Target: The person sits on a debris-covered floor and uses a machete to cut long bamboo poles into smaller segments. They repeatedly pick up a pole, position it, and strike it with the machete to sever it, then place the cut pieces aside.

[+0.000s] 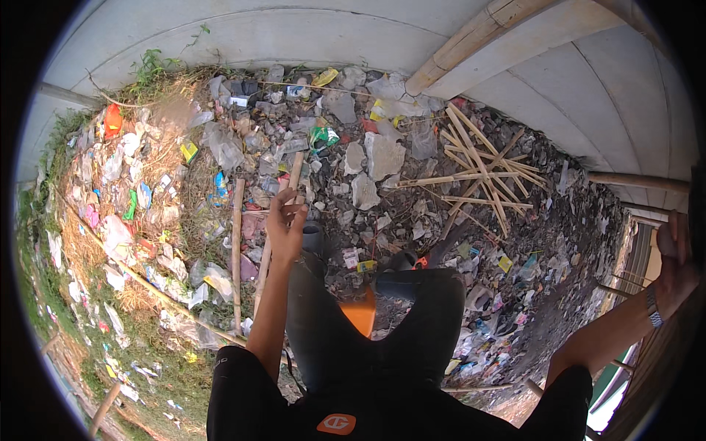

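Note:
My left hand (285,226) is held out in front of me, fingers loosely bent and apart, with nothing visible in it. It overlaps a bamboo pole (296,170) in the picture; whether they touch I cannot tell. Left of that pole lies a second bamboo pole (237,257). High at the right rim is my right hand (671,272), a metal-banded watch (653,307) on its wrist. Its fingers are bent together against a dark edge, and what they grip is too dark to make out. Below me an orange object (359,314) shows between my legs.
Litter and rubble (382,156) cover the ground. Crossed bamboo strips (482,175) lie in a heap to the right. A pale panel wall (294,37) closes off the far side, with a thick bamboo post (471,45) against it. A long bamboo pole (147,285) slants across the left.

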{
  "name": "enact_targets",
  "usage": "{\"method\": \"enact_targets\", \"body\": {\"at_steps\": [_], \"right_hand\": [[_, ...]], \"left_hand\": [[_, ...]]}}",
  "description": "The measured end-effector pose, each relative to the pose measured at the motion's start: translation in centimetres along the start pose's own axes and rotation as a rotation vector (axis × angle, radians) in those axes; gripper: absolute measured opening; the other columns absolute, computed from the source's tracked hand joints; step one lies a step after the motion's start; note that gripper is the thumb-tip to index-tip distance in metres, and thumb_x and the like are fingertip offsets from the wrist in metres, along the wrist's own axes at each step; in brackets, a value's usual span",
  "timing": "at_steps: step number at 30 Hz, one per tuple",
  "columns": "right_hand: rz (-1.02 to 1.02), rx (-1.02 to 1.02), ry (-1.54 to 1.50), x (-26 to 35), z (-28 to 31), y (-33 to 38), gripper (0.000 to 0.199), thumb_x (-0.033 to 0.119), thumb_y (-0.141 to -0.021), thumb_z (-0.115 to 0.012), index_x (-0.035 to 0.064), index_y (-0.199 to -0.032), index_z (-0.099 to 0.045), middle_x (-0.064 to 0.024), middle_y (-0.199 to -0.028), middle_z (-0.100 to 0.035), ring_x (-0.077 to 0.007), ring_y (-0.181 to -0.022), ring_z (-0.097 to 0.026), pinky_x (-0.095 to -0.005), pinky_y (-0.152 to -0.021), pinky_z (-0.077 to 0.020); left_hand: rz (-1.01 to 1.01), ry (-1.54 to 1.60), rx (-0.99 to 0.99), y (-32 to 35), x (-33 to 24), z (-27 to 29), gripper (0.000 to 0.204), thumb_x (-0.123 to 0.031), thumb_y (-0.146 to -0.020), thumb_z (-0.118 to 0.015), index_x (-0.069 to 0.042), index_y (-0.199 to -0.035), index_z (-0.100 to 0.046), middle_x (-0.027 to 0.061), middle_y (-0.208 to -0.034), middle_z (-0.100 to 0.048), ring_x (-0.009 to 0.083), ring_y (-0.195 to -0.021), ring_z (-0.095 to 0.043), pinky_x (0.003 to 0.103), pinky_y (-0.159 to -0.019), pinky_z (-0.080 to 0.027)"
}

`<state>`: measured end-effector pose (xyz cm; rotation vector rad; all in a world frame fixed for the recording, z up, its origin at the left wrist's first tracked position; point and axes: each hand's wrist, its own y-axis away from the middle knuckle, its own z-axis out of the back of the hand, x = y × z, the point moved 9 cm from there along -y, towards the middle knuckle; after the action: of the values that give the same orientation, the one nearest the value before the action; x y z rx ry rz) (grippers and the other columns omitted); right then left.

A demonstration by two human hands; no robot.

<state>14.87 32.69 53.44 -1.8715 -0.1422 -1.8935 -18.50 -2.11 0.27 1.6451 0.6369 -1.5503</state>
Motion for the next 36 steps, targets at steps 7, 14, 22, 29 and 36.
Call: {"method": "enact_targets", "body": {"at_steps": [7, 14, 22, 29, 36], "right_hand": [[-0.915, -0.178, 0.465, -72.3, 9.3, 31.5, 0.009, 0.003, -0.077, -0.061, 0.0025, -0.085, -0.063, -0.004, -0.066, -0.058, -0.014, -0.045, -0.05, -0.0318, -0.04, -0.0373], [-0.718, -0.289, 0.29, -62.8, 7.6, 31.6, 0.011, 0.001, -0.079, -0.062, 0.0066, -0.077, -0.053, 0.0027, -0.06, -0.044, -0.0076, -0.044, -0.038, -0.0273, -0.043, -0.0374], [-0.432, -0.131, 0.434, -41.6, 9.2, 32.1, 0.02, 0.004, -0.081, -0.075, 0.0059, -0.087, -0.056, 0.0036, -0.063, -0.047, -0.0049, -0.044, -0.04, -0.0232, -0.041, -0.0336], [-0.397, -0.095, 0.279, -28.1, 13.4, 37.9, 0.022, 0.014, -0.086, -0.073, 0.0072, -0.089, -0.053, 0.0067, -0.062, -0.041, -0.0021, -0.041, -0.037, -0.0222, -0.039, -0.0347], [-0.366, -0.071, 0.134, -25.8, 11.1, 45.3, 0.022, 0.008, -0.083, -0.075, 0.0038, -0.084, -0.054, 0.0037, -0.059, -0.044, -0.0048, -0.04, -0.038, -0.0241, -0.04, -0.0342]], "left_hand": [[-0.189, -0.105, 0.006, 4.8, 5.9, 1.2, 0.049, -0.003, -0.082, -0.073, 0.003, -0.127, -0.057, 0.0159, -0.116, -0.066, 0.0223, -0.092, -0.07, 0.034, -0.083, -0.055], [-0.33, -0.021, 0.133, 11.6, 6.4, 1.7, 0.047, -0.009, -0.08, -0.075, 0.006, -0.122, -0.059, 0.0185, -0.112, -0.066, 0.0248, -0.09, -0.07, 0.033, -0.081, -0.054], [-0.578, -0.04, 0.328, 17.3, 3.4, -2.3, 0.048, -0.008, -0.083, -0.074, 0.003, -0.127, -0.057, 0.0146, -0.117, -0.065, 0.0205, -0.094, -0.067, 0.032, -0.081, -0.054], [-1.012, -0.405, 0.512, 17.2, -4.3, -14.4, 0.079, -0.031, -0.084, -0.079, -0.001, -0.145, -0.039, 0.0227, -0.137, -0.052, 0.0349, -0.11, -0.063, 0.046, -0.095, -0.05], [-1.348, -0.659, 0.221, 12.8, -3.8, -26.6, 0.067, -0.039, -0.088, -0.074, 0.001, -0.135, -0.047, 0.0238, -0.124, -0.062, 0.0364, -0.108, -0.066, 0.049, -0.092, -0.053]]}}
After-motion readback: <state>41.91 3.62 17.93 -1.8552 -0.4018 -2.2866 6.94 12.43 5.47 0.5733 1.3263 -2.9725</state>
